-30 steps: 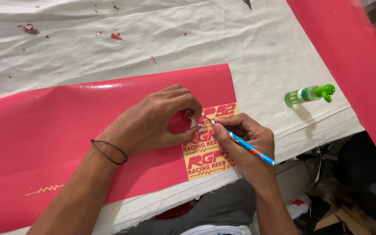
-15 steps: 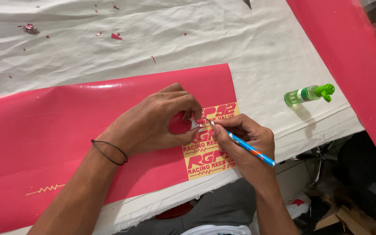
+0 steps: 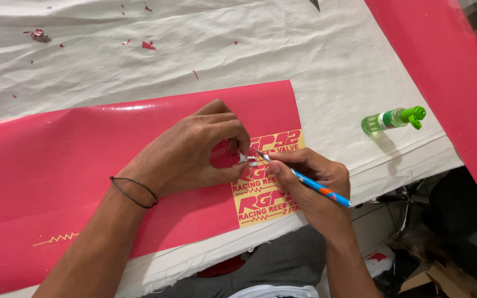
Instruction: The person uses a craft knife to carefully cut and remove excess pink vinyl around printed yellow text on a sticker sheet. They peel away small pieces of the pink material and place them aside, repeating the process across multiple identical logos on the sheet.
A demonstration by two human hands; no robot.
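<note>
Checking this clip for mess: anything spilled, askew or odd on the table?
Small red scraps lie scattered on the white cloth, and the green spray bottle lies on its side near the table's edge. Nothing looks damaged.

A wrinkled white cloth (image 3: pixel 282 49) is spread over the counter. Small red scraps (image 3: pixel 148 45) are scattered across its far part. A small green spray bottle (image 3: pixel 393 118) is laid on its side near the right edge. A second pink sheet (image 3: pixel 443 72) is draped along the right.
</note>
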